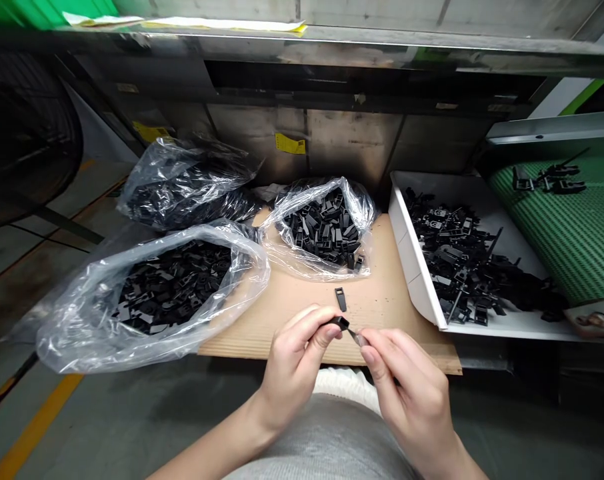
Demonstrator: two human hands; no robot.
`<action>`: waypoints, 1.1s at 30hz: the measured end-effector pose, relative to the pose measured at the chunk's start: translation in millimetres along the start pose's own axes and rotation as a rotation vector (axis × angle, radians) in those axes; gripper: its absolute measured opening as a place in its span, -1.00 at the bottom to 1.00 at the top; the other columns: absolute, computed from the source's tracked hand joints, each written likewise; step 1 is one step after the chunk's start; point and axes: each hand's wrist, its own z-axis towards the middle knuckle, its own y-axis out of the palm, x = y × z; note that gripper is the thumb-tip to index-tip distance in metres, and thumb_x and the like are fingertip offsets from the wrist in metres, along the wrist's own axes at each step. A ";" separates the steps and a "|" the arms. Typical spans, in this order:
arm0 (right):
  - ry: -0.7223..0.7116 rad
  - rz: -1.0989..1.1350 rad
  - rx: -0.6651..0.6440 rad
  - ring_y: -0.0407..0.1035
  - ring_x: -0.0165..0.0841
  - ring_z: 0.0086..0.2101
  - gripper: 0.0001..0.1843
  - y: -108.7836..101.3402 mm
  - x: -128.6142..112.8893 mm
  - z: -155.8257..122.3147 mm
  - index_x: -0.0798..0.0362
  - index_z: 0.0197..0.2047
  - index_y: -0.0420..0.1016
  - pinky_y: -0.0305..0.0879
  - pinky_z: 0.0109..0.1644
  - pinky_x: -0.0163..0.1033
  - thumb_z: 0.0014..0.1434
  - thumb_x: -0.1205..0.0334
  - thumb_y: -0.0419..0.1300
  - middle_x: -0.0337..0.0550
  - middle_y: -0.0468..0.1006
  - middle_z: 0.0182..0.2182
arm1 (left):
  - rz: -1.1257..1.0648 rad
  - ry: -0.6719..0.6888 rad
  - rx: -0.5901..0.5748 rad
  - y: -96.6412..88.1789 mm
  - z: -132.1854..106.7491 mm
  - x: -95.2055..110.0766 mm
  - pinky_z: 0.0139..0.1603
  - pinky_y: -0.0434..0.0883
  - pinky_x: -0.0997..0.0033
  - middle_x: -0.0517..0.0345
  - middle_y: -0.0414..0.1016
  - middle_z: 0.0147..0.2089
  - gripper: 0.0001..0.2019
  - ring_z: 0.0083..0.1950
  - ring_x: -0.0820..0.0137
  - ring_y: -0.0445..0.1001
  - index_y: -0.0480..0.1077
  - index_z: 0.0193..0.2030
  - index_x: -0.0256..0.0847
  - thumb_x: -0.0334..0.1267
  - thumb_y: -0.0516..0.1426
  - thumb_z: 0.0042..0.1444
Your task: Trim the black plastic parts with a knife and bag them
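Observation:
Between thumb and fingers, my left hand [298, 357] pinches a small black plastic part [340, 323] with a hollow end. My right hand [407, 373] is closed on a small thin blade-like tool [355, 337], whose tip meets the black part's open end. Just beyond my hands, a loose black plastic clip [341, 299] with a slot near its top lies on the cardboard sheet [387, 287]. Farther back, an open clear bag [315, 267] holds many similar black parts. My fingers hide much of what each hand holds.
At the left stands a larger open plastic bag [152, 353] of black parts, with another filled bag [187, 180] behind it. A white tray [415, 280] of black mouldings is at the right, beside a green conveyor belt [547, 227] carrying more mouldings. A metal ledge [332, 43] crosses above.

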 end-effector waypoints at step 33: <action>0.067 0.050 -0.093 0.23 -0.40 -0.49 -0.81 -10.7 0.6 9.1 0.12 -0.25 0.38 0.18 -0.46 -0.29 0.13 0.46 -0.01 -0.16 0.35 -0.51 | -0.595 -0.401 -0.222 -4.3 10.1 -8.7 -0.57 0.06 0.53 0.25 0.19 -0.60 -0.77 -0.59 0.57 0.11 0.32 -0.48 -0.30 -0.19 0.05 0.10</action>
